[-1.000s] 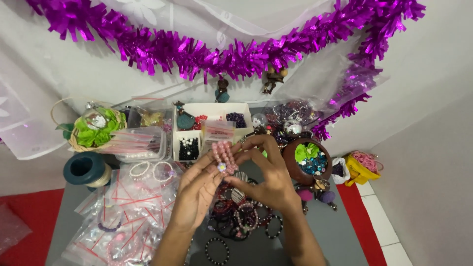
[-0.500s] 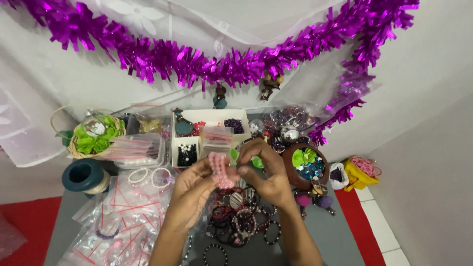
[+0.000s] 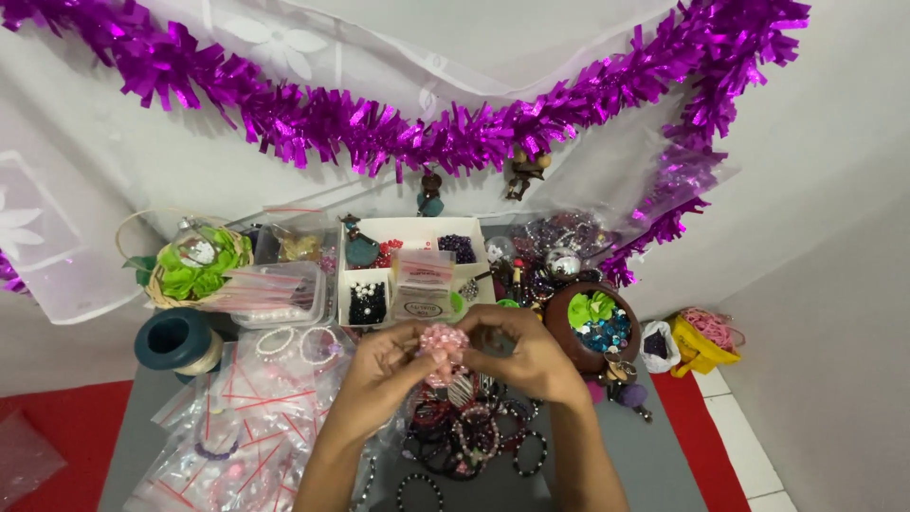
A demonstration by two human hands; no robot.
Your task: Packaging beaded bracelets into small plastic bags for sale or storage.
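Pink beaded bracelet [image 3: 444, 341] — bunched, aloft between both hands' fingers [image 3: 417, 343]

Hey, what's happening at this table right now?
A person is working a pink beaded bracelet between both hands, the left hand and right hand pinching it from either side above a pile of dark beaded bracelets. Around them lie clear zip bags, a white compartment tray of beads, a brown bowl of sequins and a teal spool. Purple tinsel hangs along the wall.
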